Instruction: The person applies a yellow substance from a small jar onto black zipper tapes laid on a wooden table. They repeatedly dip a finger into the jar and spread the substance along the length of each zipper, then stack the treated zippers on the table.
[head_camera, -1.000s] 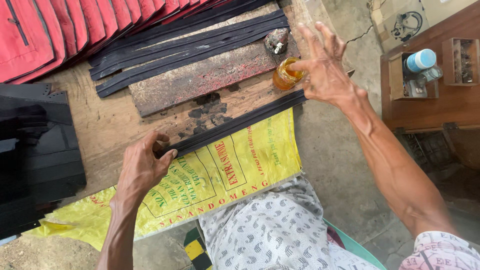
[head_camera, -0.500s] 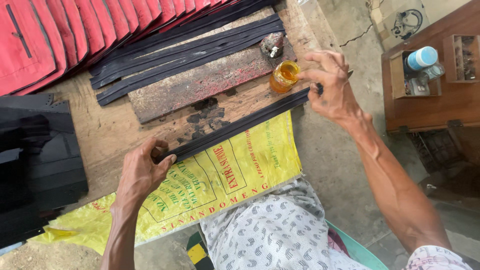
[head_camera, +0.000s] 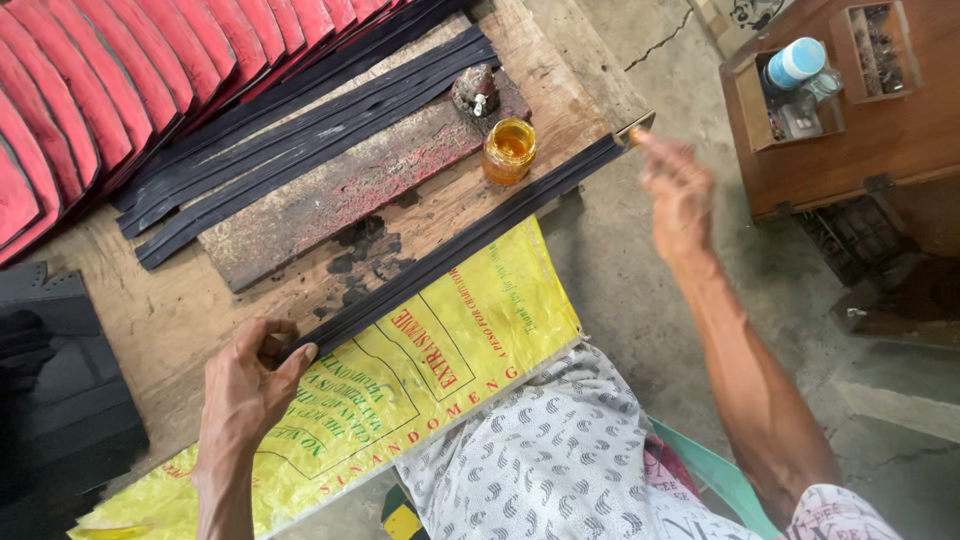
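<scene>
My arms are bare to the hands; at five o'clock a patterned short sleeve (head_camera: 840, 515) shows. My lap wears pale cloth (head_camera: 540, 460) printed with small dark curls.

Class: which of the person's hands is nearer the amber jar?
Right. The right hand is beside the jar; the left hand pins the black strip's far end.

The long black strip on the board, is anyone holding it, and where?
Yes. The left hand pins the long black strip at its near end. The right hand is at the far end, pinching a small brush-like stick.
</scene>
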